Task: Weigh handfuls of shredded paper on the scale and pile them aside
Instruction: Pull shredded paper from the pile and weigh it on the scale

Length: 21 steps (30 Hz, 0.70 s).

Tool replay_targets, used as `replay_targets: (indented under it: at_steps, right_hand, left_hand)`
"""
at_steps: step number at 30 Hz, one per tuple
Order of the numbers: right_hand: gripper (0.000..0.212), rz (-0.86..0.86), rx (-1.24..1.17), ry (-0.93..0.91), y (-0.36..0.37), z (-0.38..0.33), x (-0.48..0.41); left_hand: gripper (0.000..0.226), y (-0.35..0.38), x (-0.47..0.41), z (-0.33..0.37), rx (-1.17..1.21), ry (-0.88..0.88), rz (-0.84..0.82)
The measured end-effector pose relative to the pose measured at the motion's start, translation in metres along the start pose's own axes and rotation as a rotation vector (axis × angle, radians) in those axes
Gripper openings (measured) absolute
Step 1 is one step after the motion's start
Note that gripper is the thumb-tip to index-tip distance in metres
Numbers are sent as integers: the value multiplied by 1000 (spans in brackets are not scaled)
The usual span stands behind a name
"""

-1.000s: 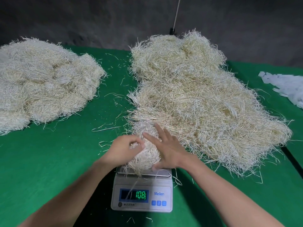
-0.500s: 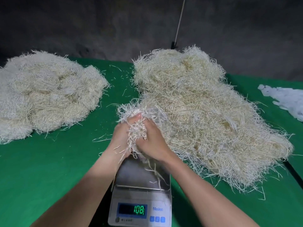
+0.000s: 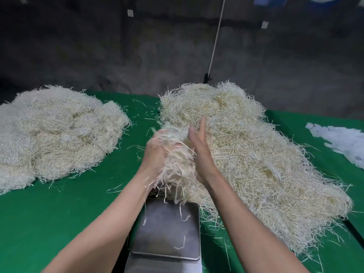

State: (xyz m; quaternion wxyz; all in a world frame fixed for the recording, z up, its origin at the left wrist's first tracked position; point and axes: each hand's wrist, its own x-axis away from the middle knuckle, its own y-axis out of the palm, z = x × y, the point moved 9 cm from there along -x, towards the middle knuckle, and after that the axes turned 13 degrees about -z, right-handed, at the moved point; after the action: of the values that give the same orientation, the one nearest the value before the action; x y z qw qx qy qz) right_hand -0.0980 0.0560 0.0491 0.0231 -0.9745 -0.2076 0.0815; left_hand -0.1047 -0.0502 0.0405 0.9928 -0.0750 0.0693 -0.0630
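Shredded-paper handful [image 3: 177, 164] hangs above the scale [image 3: 167, 229] pan's far edge. The blurred left hand [image 3: 157, 152] grips it, and the right hand [image 3: 199, 150] presses flat-fingered against its right side. Left pile [image 3: 59, 131] and right pile [image 3: 256, 154] flank them.

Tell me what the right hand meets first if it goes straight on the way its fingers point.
Most likely the big pile of shredded paper just beyond the right hand, though depth is unclear.

Left of our left hand [image 3: 155, 152], green table [image 3: 82, 209] lies open as far as the shredded-paper pile [image 3: 59, 134]. The big loose heap [image 3: 266, 164] rises just right of our right hand [image 3: 200, 154]. Beneath our handful of shreds [image 3: 177, 166], the scale pan [image 3: 167, 233] carries only stray strips.
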Motion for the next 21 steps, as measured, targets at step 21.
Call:
replay_targets:
  at_steps: [21]
  right_hand:
    - [64, 303, -269, 222, -57, -14, -58]
  left_hand:
    - [70, 43, -40, -45, 378, -253, -276]
